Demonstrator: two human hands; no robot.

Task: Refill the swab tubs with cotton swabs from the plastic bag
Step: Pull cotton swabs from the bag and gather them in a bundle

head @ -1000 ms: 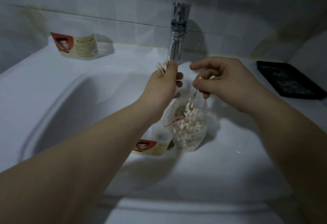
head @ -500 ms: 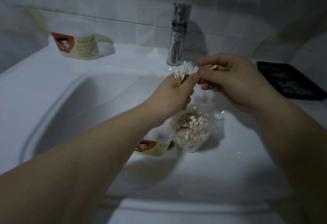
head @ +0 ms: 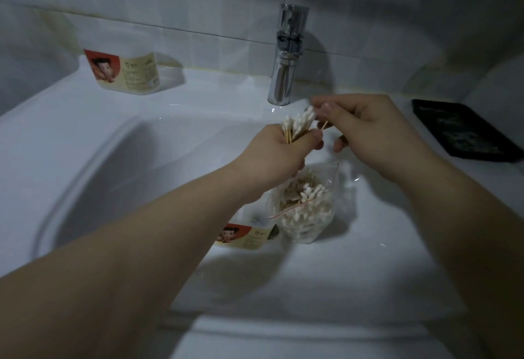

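Observation:
My left hand (head: 279, 157) grips a bunch of cotton swabs (head: 299, 126) with their white tips pointing up, held above the sink basin. My right hand (head: 365, 131) pinches a single swab (head: 323, 125) right beside that bunch. Below both hands a clear plastic bag (head: 304, 211) full of swabs stands open in the basin. A swab tub (head: 249, 235) with a red and cream label sits in the basin just left of the bag, partly hidden by my left forearm. A second tub (head: 127, 73) with the same label stands on the sink's back left ledge.
A chrome tap (head: 286, 55) rises behind my hands. The white sink (head: 93, 137) fills most of the view, with a tiled wall behind it. A black tray (head: 465, 131) lies on the ledge at the right.
My right hand let go of the bag, which dropped into the basin, and rose to the bunch. My left hand moved right and tilted, so the swab tips now show.

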